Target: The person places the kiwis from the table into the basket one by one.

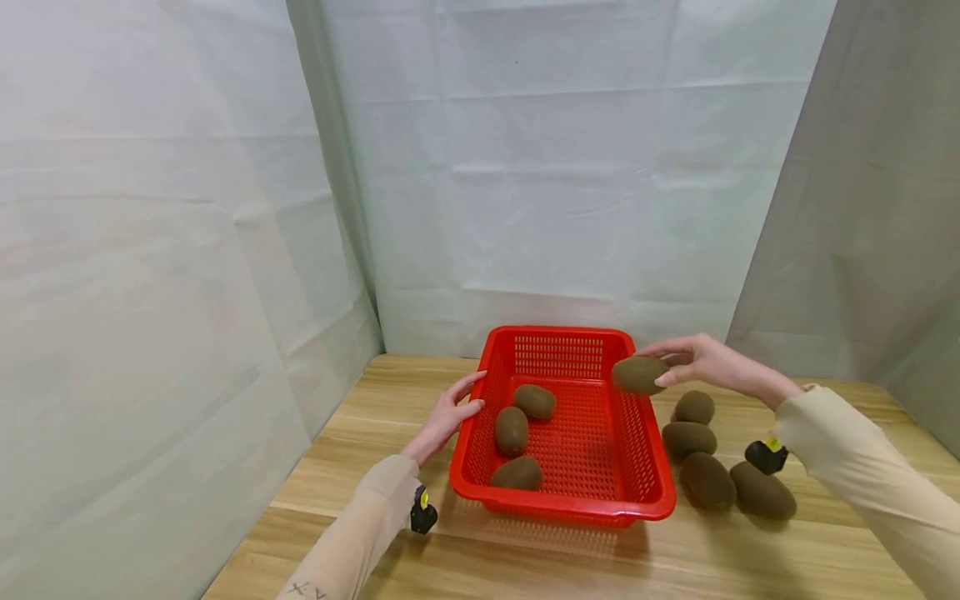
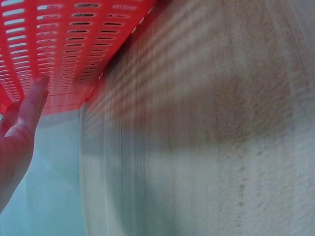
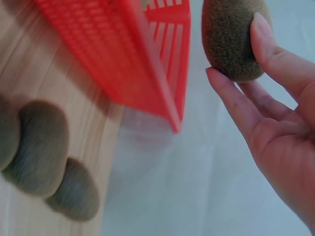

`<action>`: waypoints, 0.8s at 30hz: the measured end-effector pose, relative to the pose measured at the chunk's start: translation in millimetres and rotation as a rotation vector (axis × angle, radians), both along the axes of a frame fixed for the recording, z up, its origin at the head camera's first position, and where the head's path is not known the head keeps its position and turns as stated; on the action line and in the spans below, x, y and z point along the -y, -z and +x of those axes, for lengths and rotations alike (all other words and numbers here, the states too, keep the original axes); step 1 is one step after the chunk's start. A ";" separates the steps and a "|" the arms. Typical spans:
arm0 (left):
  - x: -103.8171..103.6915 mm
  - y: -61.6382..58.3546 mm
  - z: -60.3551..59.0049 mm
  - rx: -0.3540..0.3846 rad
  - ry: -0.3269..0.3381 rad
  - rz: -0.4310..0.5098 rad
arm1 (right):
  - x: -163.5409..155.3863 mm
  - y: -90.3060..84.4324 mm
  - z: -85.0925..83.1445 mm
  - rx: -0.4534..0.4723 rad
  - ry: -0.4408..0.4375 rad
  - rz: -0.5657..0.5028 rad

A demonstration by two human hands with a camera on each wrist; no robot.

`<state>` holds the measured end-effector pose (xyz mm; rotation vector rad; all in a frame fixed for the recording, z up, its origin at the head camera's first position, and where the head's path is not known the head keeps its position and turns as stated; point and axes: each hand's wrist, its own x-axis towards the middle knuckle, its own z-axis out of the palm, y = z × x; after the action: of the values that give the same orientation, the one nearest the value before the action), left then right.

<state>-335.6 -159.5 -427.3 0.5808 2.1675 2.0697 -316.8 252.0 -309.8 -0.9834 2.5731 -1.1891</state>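
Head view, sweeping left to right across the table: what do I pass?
Left hand against the basket's left wall → red basket holding three kiwis → kiwi pinched in the right hand over the basket's right rim → four kiwis on the table.

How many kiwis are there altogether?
8: three in the red basket, one kiwi held by the right hand above its rim, four on the table beside it.

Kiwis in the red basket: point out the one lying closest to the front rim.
The kiwi by the basket's front-left corner. The other two inside lie farther back, and the right hand holds another above the right rim.
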 end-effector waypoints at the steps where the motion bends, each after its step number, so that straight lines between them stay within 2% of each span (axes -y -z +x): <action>1: -0.2 -0.2 0.0 0.002 0.002 0.003 | 5.1 -1.3 -1.6 0.005 -0.026 0.010; 7: -0.5 -0.8 -0.2 0.002 -0.010 -0.006 | 36.4 -5.3 -9.4 0.039 -0.182 0.067; 11: -0.1 -2.4 1.1 0.007 -0.004 -0.011 | 56.1 -4.0 -13.8 0.013 -0.299 0.131; 17: -0.2 -19.7 14.8 0.036 0.038 -0.007 | 84.2 2.4 -15.2 0.121 -0.377 0.197; 24: 1.3 -21.0 15.2 0.027 0.053 0.002 | 115.4 17.7 -18.6 0.180 -0.496 0.301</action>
<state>-320.4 -160.8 -406.3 0.5996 2.1123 2.0414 -335.4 136.6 -327.5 -1.2695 2.1067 -0.6995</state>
